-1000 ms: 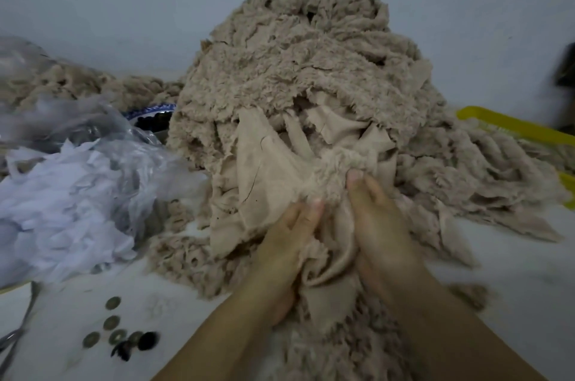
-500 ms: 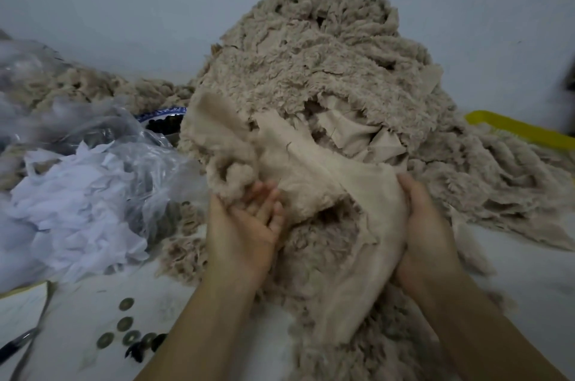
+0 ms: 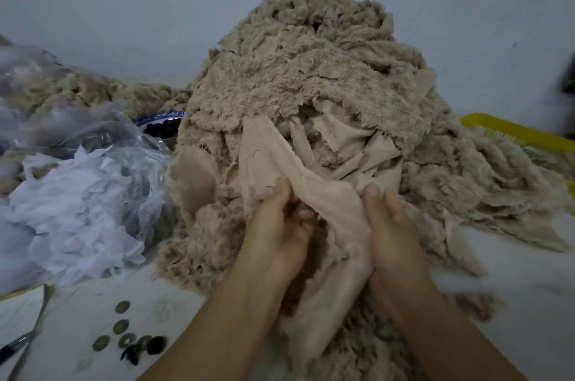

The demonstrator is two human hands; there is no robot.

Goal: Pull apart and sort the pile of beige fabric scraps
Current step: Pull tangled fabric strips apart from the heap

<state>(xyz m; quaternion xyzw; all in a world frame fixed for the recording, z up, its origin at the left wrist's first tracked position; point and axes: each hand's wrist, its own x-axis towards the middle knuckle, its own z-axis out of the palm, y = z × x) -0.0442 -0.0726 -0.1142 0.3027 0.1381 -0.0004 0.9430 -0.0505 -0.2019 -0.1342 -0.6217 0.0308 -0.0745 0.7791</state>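
A tall pile of beige fabric scraps [image 3: 311, 85], mostly fluffy and frayed, stands in the middle of a white counter [image 3: 529, 303] against a pale wall. It spills toward the viewer and off the bottom edge.

At the front of the pile, two bare forearms reach in from below. Between them hangs one smooth scrap [image 3: 329, 203], drawn taut at its top edge. The left hand [image 3: 280, 234] pinches it, thumb on top and curled fingers [image 3: 303, 215] partly showing underneath. The right hand [image 3: 389, 231] presses its thumb on the scrap's other side. Its fingers are buried under the cloth, so their position cannot be told.

To the left lies a crumpled clear plastic bag [image 3: 133, 169] with white shreds [image 3: 68, 209] in and around it, and more beige fluff behind. A blue-rimmed bowl [image 3: 161, 118] of dark contents peeks out between bag and pile, mostly hidden. Several round coins [image 3: 119, 326] and small dark bits, too blurred to identify, sit near the left forearm. A yellow rim [image 3: 513, 132] shows at the right, largely covered by scraps.
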